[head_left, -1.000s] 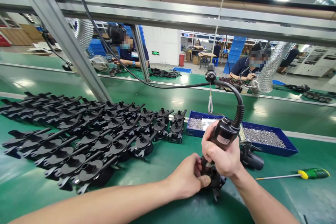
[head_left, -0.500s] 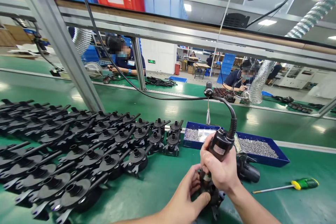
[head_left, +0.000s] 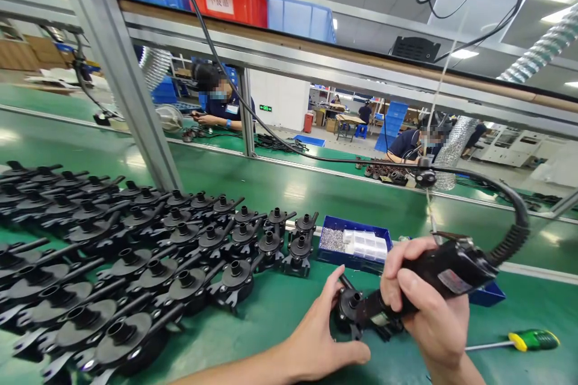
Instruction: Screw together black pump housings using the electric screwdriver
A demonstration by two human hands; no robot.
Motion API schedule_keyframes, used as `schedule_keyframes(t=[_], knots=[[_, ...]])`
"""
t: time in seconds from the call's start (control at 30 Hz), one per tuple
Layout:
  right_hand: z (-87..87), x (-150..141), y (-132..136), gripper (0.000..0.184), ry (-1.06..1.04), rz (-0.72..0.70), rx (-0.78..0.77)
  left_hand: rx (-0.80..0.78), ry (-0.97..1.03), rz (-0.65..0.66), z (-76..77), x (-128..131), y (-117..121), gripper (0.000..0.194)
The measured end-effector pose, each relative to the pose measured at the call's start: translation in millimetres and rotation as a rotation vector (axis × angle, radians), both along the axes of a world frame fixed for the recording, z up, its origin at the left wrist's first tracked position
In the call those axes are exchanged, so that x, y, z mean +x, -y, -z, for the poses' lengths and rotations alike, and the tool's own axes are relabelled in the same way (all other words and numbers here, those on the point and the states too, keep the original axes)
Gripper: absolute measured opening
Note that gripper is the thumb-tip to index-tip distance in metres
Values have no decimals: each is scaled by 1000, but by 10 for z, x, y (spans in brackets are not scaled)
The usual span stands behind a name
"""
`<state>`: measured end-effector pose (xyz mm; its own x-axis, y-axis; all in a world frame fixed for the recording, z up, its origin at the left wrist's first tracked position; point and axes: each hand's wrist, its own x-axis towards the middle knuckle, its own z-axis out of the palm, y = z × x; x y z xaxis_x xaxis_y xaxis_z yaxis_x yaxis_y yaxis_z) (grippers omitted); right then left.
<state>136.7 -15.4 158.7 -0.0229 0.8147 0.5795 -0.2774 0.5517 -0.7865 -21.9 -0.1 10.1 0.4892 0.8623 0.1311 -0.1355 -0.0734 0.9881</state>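
The left hand (head_left: pixel 318 334) is spread around a small black round housing (head_left: pixel 347 308), which has a short spout on top and sits on the green workbench (head_left: pixel 271 307). Its thumb lies in front of the part and its fingers are behind it on the left; the grip is loose, and I cannot tell whether the fingertips touch the part.

The right hand (head_left: pixel 431 310) is clenched firmly around the body of a black electric screwdriver (head_left: pixel 451 274). This tool is strongly tilted, with its nose low on the left, just beside the housing; whether the two are touching is not clear. A thick black cable (head_left: pixel 517 201) bends up from its other end and goes to the left.

Behind the housing stands a blue tray (head_left: pixel 336 257), with small metal screws (head_left: pixel 333 239) and a white divided box (head_left: pixel 363 244) inside. A manual screwdriver (head_left: pixel 535 340) with green and yellow handle lies to the right of the right hand. On the left side, many black spouted assemblies (head_left: pixel 185 283) stand in slanting rows. Across the bench, two co-workers, one at left (head_left: pixel 228 109) and one at right (head_left: pixel 406 143), lean over their work.
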Motion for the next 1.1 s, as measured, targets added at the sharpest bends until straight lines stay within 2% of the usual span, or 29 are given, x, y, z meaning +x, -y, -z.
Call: schedule_keyframes(t=[0.07,0.17,0.3,0.47,0.7,0.83,0.97,1.1], knots=[[46,-84,-45,12,13,-25,-25,-31,19,-52,24,41,-10,114],[105,-199,-120,11,38,-7,-76,-37,86,-60,82,90,-11,92],[124,-249,-182,13,86,9,-142,-18,98,-74,115,93,-11,88],[183,-269,-221,16,181,-95,-184,-21,75,-69,51,84,-16,79],[370,-384,-225,12,128,38,-129,17,23,-130,-60,76,-8,78],[345,-423,-181,10,200,45,-85,19,50,-94,-118,70,-9,77],[265,-456,-170,12,216,124,-80,35,54,-98,-99,74,-7,74],[153,-294,-176,12,121,39,-148,-13,-11,-124,-29,71,0,84]])
